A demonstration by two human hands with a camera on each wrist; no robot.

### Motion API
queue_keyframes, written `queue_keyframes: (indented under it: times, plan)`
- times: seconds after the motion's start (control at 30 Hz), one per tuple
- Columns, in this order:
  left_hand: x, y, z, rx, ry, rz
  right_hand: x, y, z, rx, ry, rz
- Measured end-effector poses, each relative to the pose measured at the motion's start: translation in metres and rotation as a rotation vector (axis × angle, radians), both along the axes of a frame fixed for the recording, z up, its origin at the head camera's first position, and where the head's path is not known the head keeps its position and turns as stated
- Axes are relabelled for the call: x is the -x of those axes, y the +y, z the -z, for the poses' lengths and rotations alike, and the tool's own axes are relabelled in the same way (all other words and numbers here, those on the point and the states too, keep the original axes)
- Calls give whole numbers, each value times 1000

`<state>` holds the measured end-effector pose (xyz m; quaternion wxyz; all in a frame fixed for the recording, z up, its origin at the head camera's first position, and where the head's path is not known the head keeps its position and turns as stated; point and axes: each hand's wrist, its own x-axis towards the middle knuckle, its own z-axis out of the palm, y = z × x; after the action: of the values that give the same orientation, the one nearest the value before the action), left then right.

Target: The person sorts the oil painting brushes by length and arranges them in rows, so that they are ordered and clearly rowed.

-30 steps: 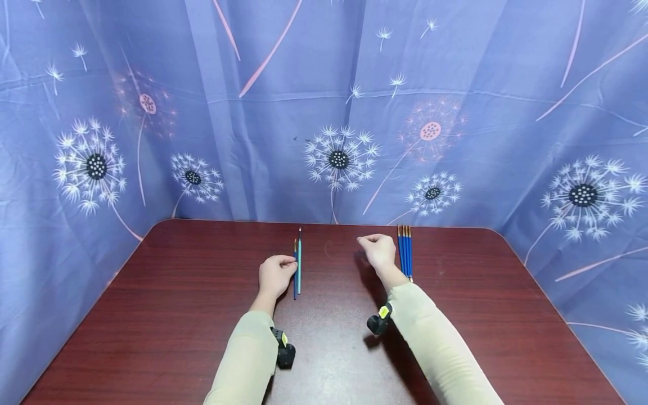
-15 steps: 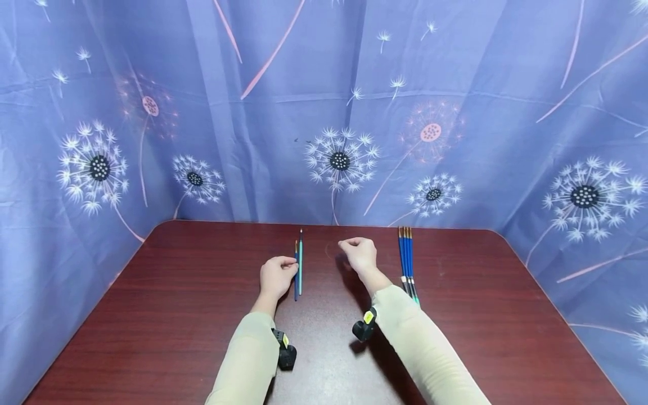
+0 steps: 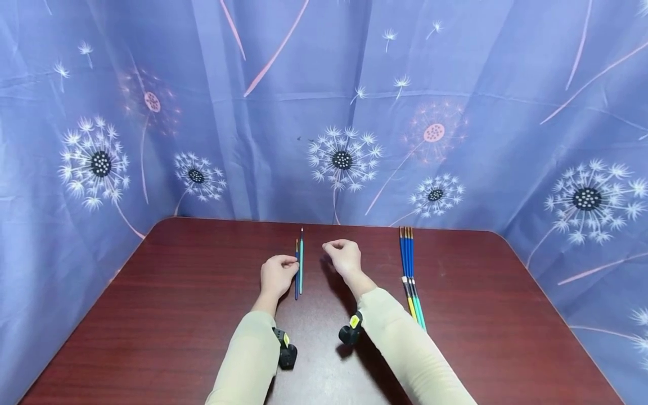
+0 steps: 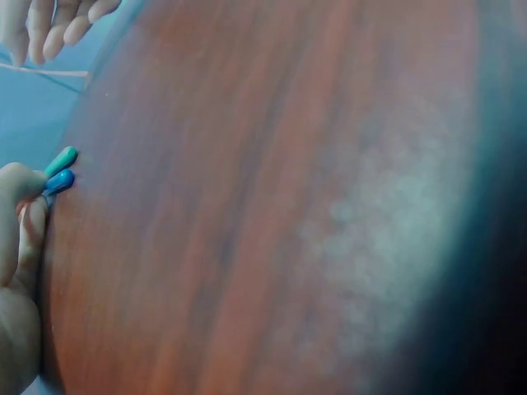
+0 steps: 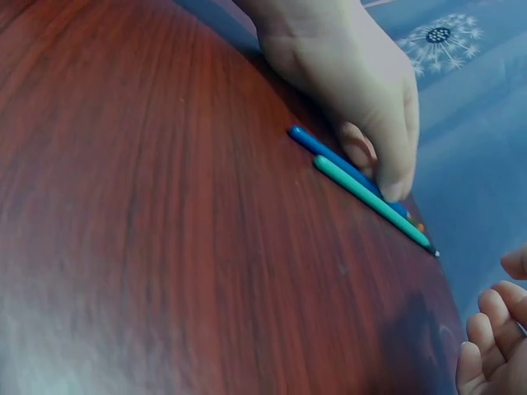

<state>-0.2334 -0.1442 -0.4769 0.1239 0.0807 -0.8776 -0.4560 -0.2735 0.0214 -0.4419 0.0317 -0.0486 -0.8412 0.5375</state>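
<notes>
My left hand (image 3: 277, 277) pinches the handle of a blue paintbrush (image 3: 296, 289) lying on the table, bristles toward the back edge. Close along its right side lies a mint-green paintbrush (image 3: 301, 275) with a dark ferrule. In the right wrist view, the left thumb and fingers meet at the blue handle, and the mint-green handle (image 5: 358, 188) runs beside it. Right of both brushes, my right hand (image 3: 345, 257) hovers over the table with fingers loosely curled. Nothing shows between its fingers (image 5: 486, 329) in the right wrist view.
On the right, several blue paintbrushes (image 3: 406, 253) lie side by side near the back edge. Below them is a second row with a yellow brush (image 3: 410, 305) and green brushes (image 3: 419, 312), partly behind the right sleeve. A blue dandelion-print curtain (image 3: 273, 140) surrounds the table (image 3: 177, 292).
My right hand has moved left, away from the blue brush row, toward the left hand. The yellow and green brushes have come out from behind the right arm. The left hand has stayed put.
</notes>
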Motion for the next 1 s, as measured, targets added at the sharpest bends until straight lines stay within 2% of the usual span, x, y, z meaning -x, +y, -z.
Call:
queue_keyframes:
  times: [0.43,1.0]
  plan:
    - [1,0,3,2,4,-6,-1,-27,10,39,20,-19]
    - [3,1,4,0,26,-24,3,-49,24,-179,119,-65]
